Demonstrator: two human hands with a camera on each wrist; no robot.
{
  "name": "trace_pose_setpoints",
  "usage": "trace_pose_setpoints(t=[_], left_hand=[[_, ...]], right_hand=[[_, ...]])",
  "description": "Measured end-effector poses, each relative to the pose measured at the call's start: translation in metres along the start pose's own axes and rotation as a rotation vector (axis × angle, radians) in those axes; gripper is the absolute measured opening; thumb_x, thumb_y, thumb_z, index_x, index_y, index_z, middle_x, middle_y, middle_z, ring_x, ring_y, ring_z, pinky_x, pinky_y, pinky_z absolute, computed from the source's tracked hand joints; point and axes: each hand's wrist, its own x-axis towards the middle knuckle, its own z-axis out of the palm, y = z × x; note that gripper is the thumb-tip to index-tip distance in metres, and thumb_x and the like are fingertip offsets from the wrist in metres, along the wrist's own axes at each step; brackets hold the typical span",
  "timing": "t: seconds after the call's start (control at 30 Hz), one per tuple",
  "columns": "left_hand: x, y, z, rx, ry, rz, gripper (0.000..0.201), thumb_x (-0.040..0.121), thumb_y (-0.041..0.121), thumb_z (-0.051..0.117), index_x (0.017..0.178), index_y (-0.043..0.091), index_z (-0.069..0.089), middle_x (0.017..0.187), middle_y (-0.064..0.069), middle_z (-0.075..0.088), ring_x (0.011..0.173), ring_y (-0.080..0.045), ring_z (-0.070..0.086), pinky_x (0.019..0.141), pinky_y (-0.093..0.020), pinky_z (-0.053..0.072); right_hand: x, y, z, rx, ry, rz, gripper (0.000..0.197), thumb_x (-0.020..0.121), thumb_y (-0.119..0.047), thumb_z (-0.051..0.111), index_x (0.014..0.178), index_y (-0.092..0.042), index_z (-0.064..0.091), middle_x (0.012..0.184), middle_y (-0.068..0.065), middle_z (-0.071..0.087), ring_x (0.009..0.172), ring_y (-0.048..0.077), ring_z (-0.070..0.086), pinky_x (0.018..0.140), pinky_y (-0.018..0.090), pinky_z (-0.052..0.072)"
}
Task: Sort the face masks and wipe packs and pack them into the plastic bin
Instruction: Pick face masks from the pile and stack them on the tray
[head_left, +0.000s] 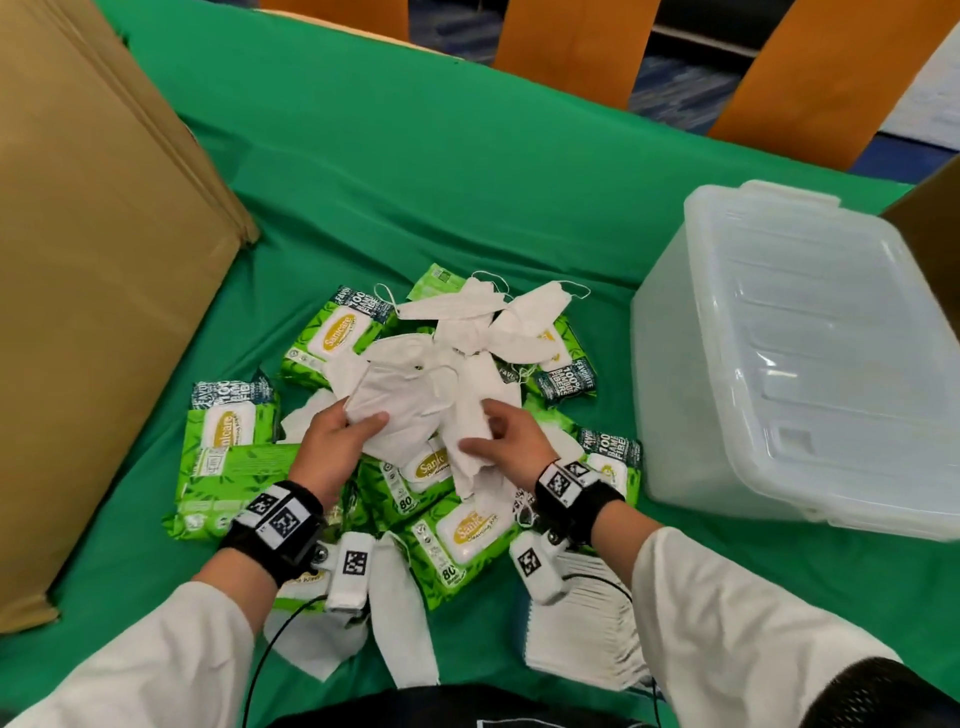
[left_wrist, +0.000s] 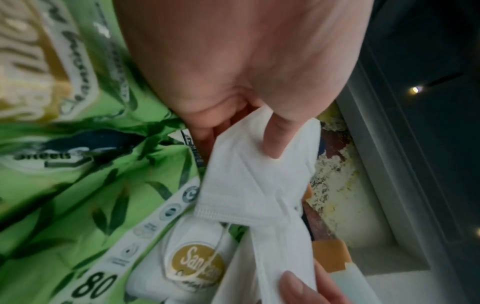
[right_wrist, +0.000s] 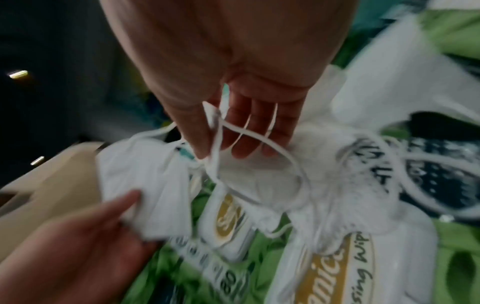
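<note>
green cloth over the counter, orange chair backs behind it, and a messy heap of masks and wipe packs right in the middle. the face mask being worked is over the centre of the pile, held up between both hands: the left hand pinches its near edge between thumb and fingers, and the right hand has its fingers curled into the next white mask, with an ear loop draped across them in the wrist view. these masks look feather light, soft and floppy, and the loops snag on each other, so i'd grab the folded body edge rather than a strap or you'll drag half the pile along. the wipe packs are the opposite, i'd guess: squishy but with some weight, slick film wrap, best gripped across the short sides or over the stiff flip lid. counts as far as i can see: roughly eight green packs showing, some half buried, so could be more; loose masks in the heap maybe six or seven, too tangled to say exactly; plus one neat stack of masks near the right sleeve and a couple lying by the left sleeve. one plastic bin sits to the right with its lid on, and big cardboard leans on the left.
</note>
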Motion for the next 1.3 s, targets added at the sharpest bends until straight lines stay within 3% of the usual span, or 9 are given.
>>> trace_pose_setpoints(t=[0.2,0.3,0.4,0.53,0.7,0.93,1.1,1.23,1.3], left_hand=[[-0.009,0.007,-0.009,-0.374,-0.143,-0.141,0.040,0.100,0.010,0.054,0.140,0.006,0.056,0.137,-0.015,0.064,0.126,-0.034,0.061,0.108,-0.054,0.046],[-0.017,0.004,-0.012,-0.446,-0.205,-0.172,0.044,0.102,0.014,0.049,0.146,0.010,0.051,0.142,-0.011,0.061,0.132,-0.031,0.058,0.111,-0.052,0.044],[-0.026,0.004,-0.007,-0.438,-0.194,-0.178,0.041,0.101,0.012,0.050,0.142,0.008,0.054,0.138,-0.010,0.065,0.128,-0.029,0.061,0.108,-0.049,0.048],[-0.037,-0.001,0.004,-0.286,-0.136,-0.163,0.030,0.096,0.003,0.059,0.124,0.005,0.067,0.123,-0.012,0.072,0.115,-0.027,0.068,0.102,-0.041,0.050],[-0.041,-0.008,0.019,-0.009,-0.258,-0.209,0.024,0.091,0.002,0.068,0.113,0.006,0.073,0.111,-0.010,0.077,0.108,-0.028,0.072,0.091,-0.034,0.055],[-0.026,-0.017,0.032,0.083,-0.240,-0.202,0.019,0.092,0.004,0.069,0.108,0.011,0.075,0.110,-0.009,0.077,0.105,-0.027,0.072,0.095,-0.036,0.055],[-0.019,-0.020,0.023,0.427,-0.297,-0.112,0.022,0.085,0.023,0.075,0.106,0.019,0.077,0.104,0.002,0.078,0.102,-0.020,0.073,0.098,-0.038,0.055],[-0.024,-0.021,0.017,0.821,-0.344,-0.020,0.030,0.084,0.033,0.073,0.111,0.019,0.074,0.113,-0.001,0.075,0.105,-0.021,0.067,0.095,-0.032,0.052],[-0.029,-0.022,0.014,0.986,-0.392,0.030,0.032,0.092,0.026,0.069,0.122,0.017,0.070,0.124,-0.004,0.070,0.112,-0.023,0.064,0.092,-0.029,0.048]], right_hand=[[-0.022,-0.021,0.016,-0.324,-0.417,-0.113,0.033,0.093,-0.040,0.071,0.120,-0.022,0.074,0.126,-0.004,0.070,0.117,0.004,0.060,0.106,0.024,0.040],[-0.024,-0.010,0.006,-0.487,-0.375,-0.156,0.038,0.090,-0.039,0.074,0.122,-0.018,0.073,0.128,0.000,0.068,0.116,0.005,0.055,0.103,0.019,0.038],[-0.023,-0.001,-0.006,-0.407,-0.070,-0.117,0.035,0.087,-0.015,0.072,0.121,-0.019,0.073,0.125,0.002,0.068,0.113,0.013,0.059,0.098,0.023,0.044],[-0.006,0.023,-0.036,-0.640,0.272,0.196,0.064,0.076,-0.030,0.076,0.135,-0.040,0.056,0.141,0.009,0.045,0.129,0.036,0.045,0.107,0.038,0.041],[0.008,0.026,-0.053,-0.613,0.166,0.297,0.104,0.067,-0.057,0.086,0.152,-0.031,0.033,0.145,0.010,0.045,0.130,0.033,0.050,0.106,0.041,0.046],[0.010,0.015,-0.049,-0.721,-0.007,0.379,0.071,0.081,-0.048,0.079,0.136,-0.011,0.053,0.132,0.011,0.062,0.118,0.031,0.061,0.089,0.032,0.049],[0.006,0.020,-0.049,-0.310,0.142,0.295,0.032,0.086,-0.017,0.076,0.116,-0.008,0.070,0.107,0.009,0.070,0.094,0.023,0.064,0.072,0.022,0.051],[0.003,0.010,-0.061,0.299,0.311,0.377,0.030,0.093,-0.005,0.066,0.122,-0.007,0.061,0.116,0.016,0.065,0.101,0.040,0.066,0.074,0.058,0.061],[0.004,0.006,-0.075,0.396,0.418,0.363,0.028,0.094,-0.009,0.066,0.121,-0.010,0.059,0.117,0.014,0.063,0.106,0.041,0.063,0.069,0.055,0.061]])
